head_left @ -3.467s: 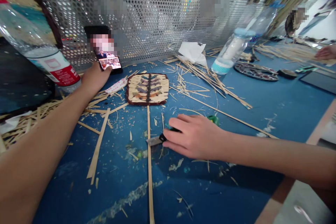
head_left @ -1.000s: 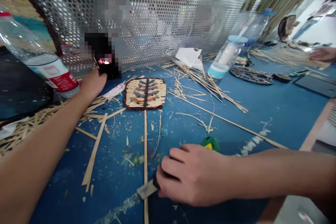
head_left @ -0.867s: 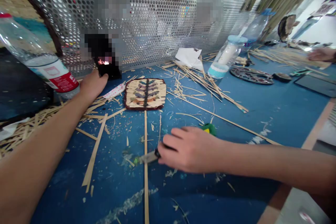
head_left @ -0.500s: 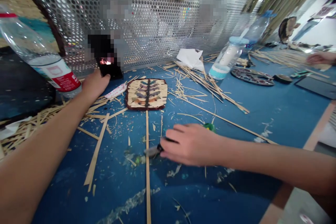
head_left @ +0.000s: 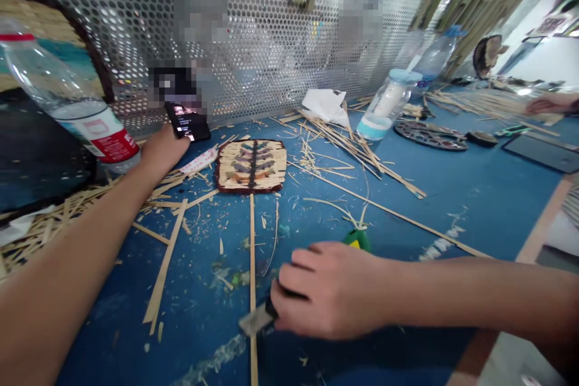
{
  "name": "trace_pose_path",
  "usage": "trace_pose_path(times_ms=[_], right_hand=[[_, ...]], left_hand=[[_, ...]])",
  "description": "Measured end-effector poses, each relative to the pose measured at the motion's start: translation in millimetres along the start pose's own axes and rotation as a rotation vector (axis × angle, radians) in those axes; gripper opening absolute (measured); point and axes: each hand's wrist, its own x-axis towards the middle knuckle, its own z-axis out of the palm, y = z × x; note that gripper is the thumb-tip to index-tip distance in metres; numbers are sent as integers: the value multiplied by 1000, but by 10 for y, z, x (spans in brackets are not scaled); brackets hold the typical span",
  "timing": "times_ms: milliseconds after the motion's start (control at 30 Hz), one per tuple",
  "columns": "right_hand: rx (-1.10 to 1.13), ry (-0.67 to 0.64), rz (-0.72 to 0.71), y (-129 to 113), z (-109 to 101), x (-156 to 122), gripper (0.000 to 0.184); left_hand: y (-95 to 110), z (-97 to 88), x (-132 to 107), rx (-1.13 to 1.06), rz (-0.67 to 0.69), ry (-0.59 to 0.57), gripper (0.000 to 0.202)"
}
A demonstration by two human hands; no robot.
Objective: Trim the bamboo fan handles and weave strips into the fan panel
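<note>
Under the right hand (head_left: pixel 332 289), fingers clamp the knife (head_left: pixel 257 318), blade touching the bamboo strip (head_left: pixel 252 241).

Woven mat (head_left: pixel 251 166) lay just right of left hand (head_left: pixel 163 148), well beyond right hand (head_left: pixel 335 289). Water bottle (head_left: pixel 67 105) stood tilted, close to left hand's left. Scraps (head_left: pixel 357 145), tissue (head_left: pixel 323 104) & white bottle (head_left: pixel 386 102) sat far beyond right hand, w/ dark disc (head_left: pixel 429 136) further right. Mesh panel (head_left: pixel 271 42) stood behind all. Co-worker's hand (head_left: pixel 543 105) at far right.

Green-handled knife (head_left: pixel 271 312), blade on long bamboo strip (head_left: pixel 252 253); phone (head_left: pixel 187 121) propped upright.
</note>
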Motion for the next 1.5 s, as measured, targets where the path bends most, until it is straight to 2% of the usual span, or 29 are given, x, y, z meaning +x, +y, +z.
trace_pose_path(times_ms=[67, 233, 433, 600, 800, 967, 1167, 1333, 1400, 1500], right_hand=[[33, 13, -14, -9, 7, -3, 28], [-4, -62, 147, 99, 13, -1, 31], [12, 15, -40, -12, -10, -8, 26], [-62, -35, 105, 114, 20, -2, 30], [27, 35, -55, -33, 20, 5, 28], [-27, -18, 93, 64, 28, -1, 31], [1, 49, -80, -57, -6, -1, 23], [-49, -12, 122, 75, 26, 3, 30], [-27, -10, 82, 26, 7, -14, 28], [66, 21, -56, -68, -6, -24, 24]], left_hand=[[4, -10, -7, -20, 29, 6, 56], [14, -31, -23, -58, 61, 16, 58], [2, -22, -12, -87, 79, 23, 61], [2, -22, -3, -94, 99, 18, 59], [14, -34, -20, -88, 90, 20, 57], [24, -35, -22, -75, 60, 7, 60], [0, -20, -4, -63, 47, 17, 54], [8, -12, -2, -53, 35, 32, 53], [11, -9, -1, -51, 41, 33, 51], [7, -5, 5, -46, 36, 22, 50]])
